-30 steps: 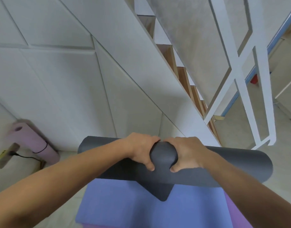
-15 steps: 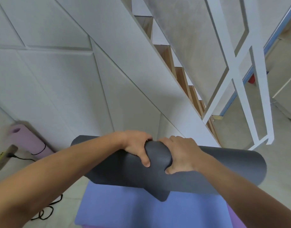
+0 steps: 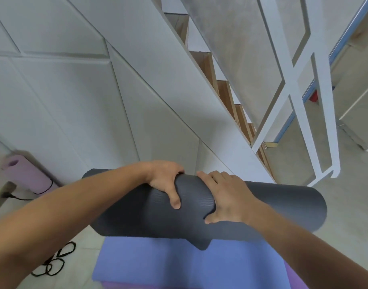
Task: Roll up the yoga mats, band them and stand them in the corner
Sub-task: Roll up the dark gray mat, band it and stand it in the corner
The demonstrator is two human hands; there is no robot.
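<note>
Fingers (image 3: 215, 177) of both hands curl over the grey mat roll (image 3: 283, 207), thumbs underneath

I can't see the fingers of the left hand (image 3: 165, 180); they curl over the far side of the rolled dark grey foam mat (image 3: 262, 207), and only the thumb shows. The right hand (image 3: 224, 197) hides its palm against the roll. Both arms run off the bottom edge. The flat blue mat (image 3: 158, 261) is partly under the roll and cut off at the bottom, and so is the purple mat (image 3: 295, 278) under it. The black stretchy bands (image 3: 56, 261) on the floor are partly behind my left arm. The rolled pink mat (image 3: 26, 176) far left looks blurry.
</note>
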